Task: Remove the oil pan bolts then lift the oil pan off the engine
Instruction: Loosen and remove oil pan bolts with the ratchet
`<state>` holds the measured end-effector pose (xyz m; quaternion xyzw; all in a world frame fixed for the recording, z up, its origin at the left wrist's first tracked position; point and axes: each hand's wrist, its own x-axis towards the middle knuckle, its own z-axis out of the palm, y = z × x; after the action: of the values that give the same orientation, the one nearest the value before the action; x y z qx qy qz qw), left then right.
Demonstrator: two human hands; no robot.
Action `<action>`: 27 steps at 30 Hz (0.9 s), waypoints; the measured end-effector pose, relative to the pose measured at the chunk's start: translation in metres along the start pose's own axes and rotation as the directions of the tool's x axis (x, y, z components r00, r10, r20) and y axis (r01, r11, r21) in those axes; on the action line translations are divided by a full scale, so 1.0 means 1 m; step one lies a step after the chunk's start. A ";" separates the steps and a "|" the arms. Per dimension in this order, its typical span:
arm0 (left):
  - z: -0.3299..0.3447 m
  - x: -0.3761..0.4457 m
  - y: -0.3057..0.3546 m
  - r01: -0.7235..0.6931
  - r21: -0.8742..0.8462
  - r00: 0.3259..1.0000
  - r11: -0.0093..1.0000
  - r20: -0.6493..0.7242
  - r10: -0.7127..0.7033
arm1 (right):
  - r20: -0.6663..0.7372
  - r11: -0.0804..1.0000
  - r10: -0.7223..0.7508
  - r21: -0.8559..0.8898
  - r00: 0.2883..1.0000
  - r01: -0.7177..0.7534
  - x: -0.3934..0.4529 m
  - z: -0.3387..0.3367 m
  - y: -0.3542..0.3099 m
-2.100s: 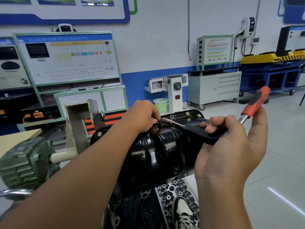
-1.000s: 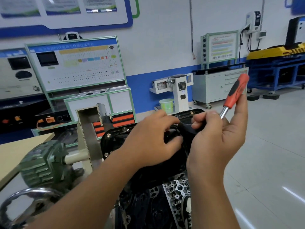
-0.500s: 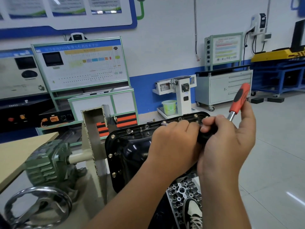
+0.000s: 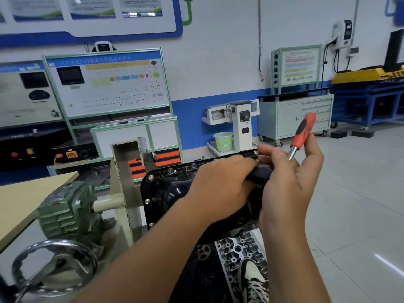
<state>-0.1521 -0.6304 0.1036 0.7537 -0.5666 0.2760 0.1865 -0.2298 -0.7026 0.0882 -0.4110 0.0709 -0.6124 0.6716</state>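
Squarely in front of the person sits one glossy black stamped-steel oil pan [image 4: 175,193], mounted on the engine held by a cream-coloured stand [image 4: 124,182]. Six flange bolts [image 4: 150,177] can be counted: three along the pan's left edge and three along its far edge; the rest of the flange is hidden behind the hands. Curled over the far edge, the left hand [image 4: 218,184] has fingertips at the black head of one ratchet wrench with an orange-and-black handle [image 4: 302,130]. Around that wrench the right hand [image 4: 290,178] grips near the head, with the handle rising past its raised fingers. One green gearbox [image 4: 65,211] and one chromed handwheel [image 4: 54,265] stand at the stand's left end.
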 end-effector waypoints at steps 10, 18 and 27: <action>-0.003 0.010 -0.029 -0.150 -0.097 0.988 0.984 0.016 0.152 | -0.031 0.998 0.005 0.055 1.000 -0.003 0.004 -0.007 -0.002; -0.009 0.005 -0.021 -0.114 -0.228 0.993 0.967 -0.045 0.106 | 0.431 0.977 -0.012 -0.186 0.902 0.102 0.004 -0.006 -0.014; -0.014 0.003 -0.011 -0.057 -0.122 0.994 0.991 0.082 0.068 | -0.121 0.969 0.228 0.121 0.966 -0.214 -0.006 0.018 -0.020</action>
<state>-0.1434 -0.6211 0.1170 0.7341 -0.6130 0.2145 0.1982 -0.2359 -0.6871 0.1107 -0.3219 0.1285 -0.5628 0.7505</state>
